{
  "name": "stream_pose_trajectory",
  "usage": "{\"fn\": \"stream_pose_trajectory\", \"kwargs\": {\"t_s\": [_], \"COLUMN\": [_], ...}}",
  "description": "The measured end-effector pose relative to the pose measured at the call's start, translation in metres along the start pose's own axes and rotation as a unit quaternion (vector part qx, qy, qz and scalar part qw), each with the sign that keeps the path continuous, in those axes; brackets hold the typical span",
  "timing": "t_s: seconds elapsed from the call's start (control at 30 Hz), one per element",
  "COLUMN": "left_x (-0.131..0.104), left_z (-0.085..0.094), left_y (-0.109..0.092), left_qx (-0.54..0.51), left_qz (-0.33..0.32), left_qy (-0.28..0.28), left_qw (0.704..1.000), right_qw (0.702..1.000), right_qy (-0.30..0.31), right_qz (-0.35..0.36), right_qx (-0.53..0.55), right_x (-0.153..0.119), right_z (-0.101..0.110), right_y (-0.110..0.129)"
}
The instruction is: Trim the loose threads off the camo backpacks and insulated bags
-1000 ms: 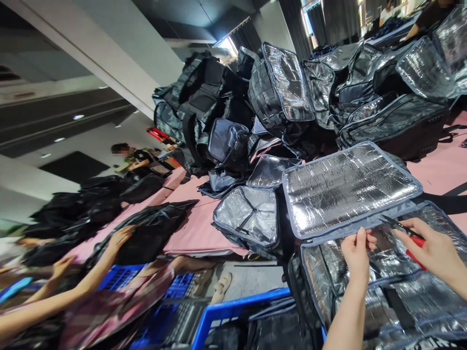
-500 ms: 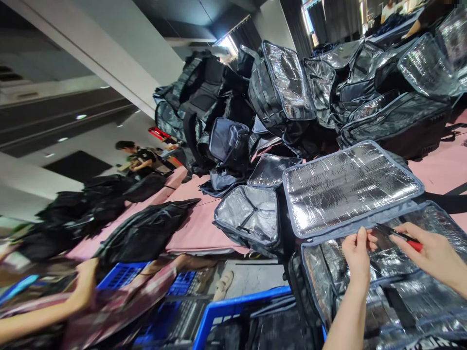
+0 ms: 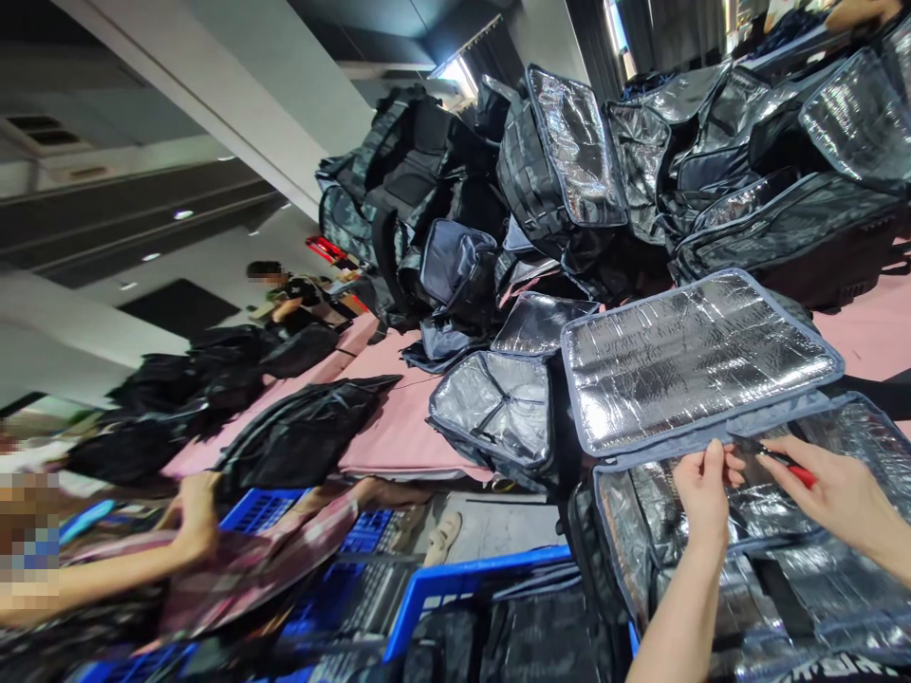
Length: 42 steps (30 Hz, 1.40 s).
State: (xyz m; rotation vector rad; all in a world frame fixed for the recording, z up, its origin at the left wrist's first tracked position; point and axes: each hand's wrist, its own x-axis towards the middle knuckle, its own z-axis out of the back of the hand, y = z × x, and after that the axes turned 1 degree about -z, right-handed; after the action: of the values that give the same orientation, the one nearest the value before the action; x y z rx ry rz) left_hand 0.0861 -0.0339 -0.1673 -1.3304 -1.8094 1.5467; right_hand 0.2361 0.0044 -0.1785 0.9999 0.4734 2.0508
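- Pinching just below the foil-lined lid (image 3: 701, 365): left hand (image 3: 703, 489), its catch unclear.
- Holding red-handled snips (image 3: 803, 473) below that lid: right hand (image 3: 829, 481).
- Best keep blades (image 3: 747, 443) clear of left hand and lid.

Dark curtains (image 3: 681, 40) (bright window (image 3: 616, 27) between) hang beyond pink tabletops (image 3: 399, 432).

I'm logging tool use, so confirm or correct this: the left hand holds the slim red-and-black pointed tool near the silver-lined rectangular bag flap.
Wrong hand: the head view shows the right hand holding the slim red-and-black pointed tool near the silver-lined rectangular bag flap.
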Motion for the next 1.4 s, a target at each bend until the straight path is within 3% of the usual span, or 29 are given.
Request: {"fn": "stream_pose_trajectory", "kwargs": {"t_s": [0.27,0.43,0.6,0.77,1.0,1.2,1.4], "left_x": [-0.001,0.004,0.01,0.007,0.0,0.004,0.006], "left_z": [-0.002,0.0,0.004,0.0,-0.006,-0.001,-0.001], "left_y": [-0.002,0.007,0.023,0.022,0.005,0.017,0.02], "left_qx": [0.007,0.048,0.045,-0.031,-0.019,0.002,-0.005], "left_qz": [-0.011,-0.04,-0.083,-0.083,-0.092,-0.102,-0.097], "left_qy": [0.008,0.013,-0.015,0.01,-0.001,-0.002,-0.002], "left_qw": [1.0,0.998,0.995,0.996,0.996,0.995,0.995], "right_qw": [0.998,0.996,0.993,0.995,0.991,0.987,0.992], "right_qy": [0.015,0.052,0.106,0.079,0.055,0.051,0.03], "right_qz": [-0.067,-0.04,0.003,0.053,0.08,0.102,0.098], "right_qx": [0.015,0.053,0.043,-0.023,-0.09,-0.112,-0.068], "right_x": [0.0,0.006,0.011,0.013,0.015,0.016,0.018], "right_z": [0.003,0.005,-0.012,-0.026,-0.029,-0.03,-0.029], "right_y": [0.001,0.013,0.029,0.037,0.044,0.045,0.042]}}
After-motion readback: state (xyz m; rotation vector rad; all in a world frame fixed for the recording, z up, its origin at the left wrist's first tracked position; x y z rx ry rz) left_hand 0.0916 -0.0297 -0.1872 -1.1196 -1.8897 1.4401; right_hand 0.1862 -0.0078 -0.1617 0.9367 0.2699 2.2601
